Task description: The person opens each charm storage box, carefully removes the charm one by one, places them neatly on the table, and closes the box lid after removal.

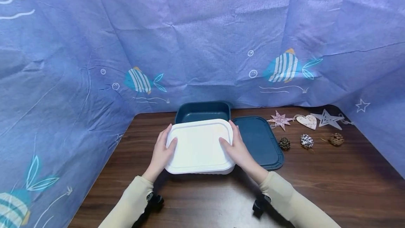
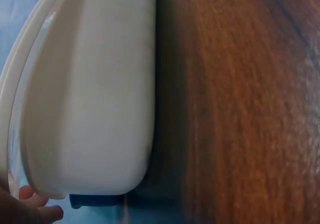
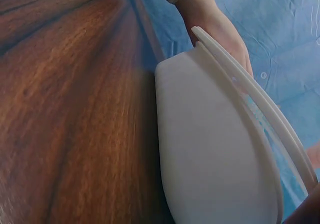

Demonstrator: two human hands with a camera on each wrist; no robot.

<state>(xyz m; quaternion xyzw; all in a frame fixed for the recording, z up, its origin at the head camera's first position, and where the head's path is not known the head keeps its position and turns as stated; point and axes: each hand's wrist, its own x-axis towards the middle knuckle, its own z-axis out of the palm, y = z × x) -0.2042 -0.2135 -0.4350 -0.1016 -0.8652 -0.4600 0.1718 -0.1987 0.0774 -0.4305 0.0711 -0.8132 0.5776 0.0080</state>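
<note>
A white rectangular lid (image 1: 199, 147) lies over a white box (image 2: 107, 93) on the table. My left hand (image 1: 162, 152) grips the lid's left side, thumb on top. On the opposite side my right hand (image 1: 235, 147) grips it in the same way. Both wrist views show a gap between lid and box; the right wrist view shows the lid bowed and closest to the box at the left-hand end. The box's inside is hidden.
Behind stands a dark blue box (image 1: 202, 115); its flat dark blue lid (image 1: 259, 141) lies to the right. Farther right lie a pink star (image 1: 280, 120), a white heart (image 1: 307, 121), a silver star (image 1: 327, 119) and pine cones (image 1: 284, 143). A blue cloth (image 1: 202, 45) hangs behind.
</note>
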